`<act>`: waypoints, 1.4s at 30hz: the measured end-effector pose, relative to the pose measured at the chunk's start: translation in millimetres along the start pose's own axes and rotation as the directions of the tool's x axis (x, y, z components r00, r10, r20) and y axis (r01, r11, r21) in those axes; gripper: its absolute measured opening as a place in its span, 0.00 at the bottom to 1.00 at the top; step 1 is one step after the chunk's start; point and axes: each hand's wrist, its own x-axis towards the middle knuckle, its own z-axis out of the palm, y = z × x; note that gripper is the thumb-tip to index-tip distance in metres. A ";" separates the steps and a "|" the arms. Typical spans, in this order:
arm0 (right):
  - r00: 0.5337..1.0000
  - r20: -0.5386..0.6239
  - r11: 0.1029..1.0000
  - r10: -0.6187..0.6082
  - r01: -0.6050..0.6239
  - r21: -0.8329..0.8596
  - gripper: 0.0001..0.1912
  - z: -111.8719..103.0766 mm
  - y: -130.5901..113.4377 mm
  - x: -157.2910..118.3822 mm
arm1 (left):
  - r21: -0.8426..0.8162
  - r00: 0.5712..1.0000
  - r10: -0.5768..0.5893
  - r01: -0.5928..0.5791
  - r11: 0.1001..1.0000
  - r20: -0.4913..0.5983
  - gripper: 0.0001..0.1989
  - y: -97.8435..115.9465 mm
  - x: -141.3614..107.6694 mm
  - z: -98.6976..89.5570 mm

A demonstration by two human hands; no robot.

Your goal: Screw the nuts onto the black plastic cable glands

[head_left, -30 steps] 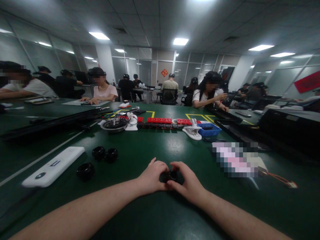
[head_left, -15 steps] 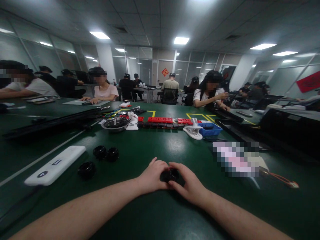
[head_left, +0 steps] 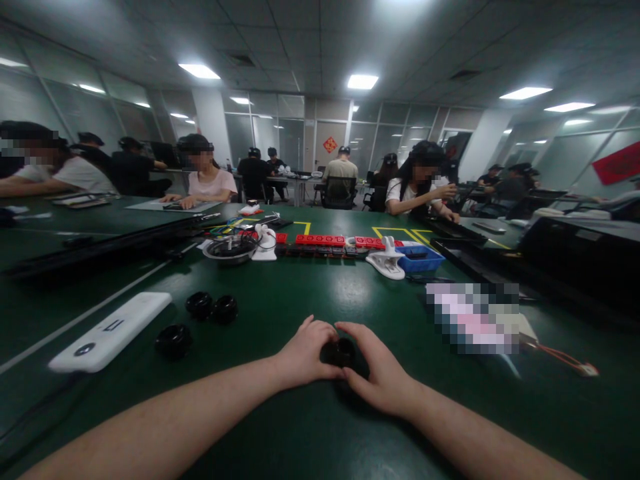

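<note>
A small round black part (head_left: 340,351) sits on the green table (head_left: 320,300) right in front of me. My left hand (head_left: 305,353) grips it from the left, and my right hand (head_left: 379,372) closes on it from the right and front. Fingers of both hands hide most of the part. Three more black round parts lie to the left: two side by side (head_left: 212,306) and one nearer me (head_left: 173,339).
A white flat device (head_left: 111,331) lies at the left. Farther back are a metal bowl with wires (head_left: 229,249), a row of red blocks (head_left: 330,241), a white clip (head_left: 386,262) and a blue bin (head_left: 419,259). Other people sit at tables behind.
My right hand's fingers have shifted slightly around the black part, curling lower over its front. The left hand and the other objects stay where they were.
</note>
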 end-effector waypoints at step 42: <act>0.982 -0.045 0.981 0.184 -0.186 -0.051 0.26 4.7 1.3 2.3 | -0.003 1.000 -0.010 0.010 1.000 0.017 0.16 7.2 -0.4 -5.2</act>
